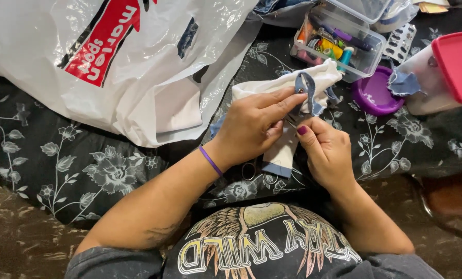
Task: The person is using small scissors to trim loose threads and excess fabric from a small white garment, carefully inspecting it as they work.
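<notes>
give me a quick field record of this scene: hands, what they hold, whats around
left hand: left hand presses the white and blue cloth, fingers over a blue loop
right hand: right hand pinches the same cloth from below
surface: dark floral cover
left of hands: white plastic bag
above hands: clear box of thread spools
right of hands: purple lid, tub with pink lid
wrist: purple band
</notes>
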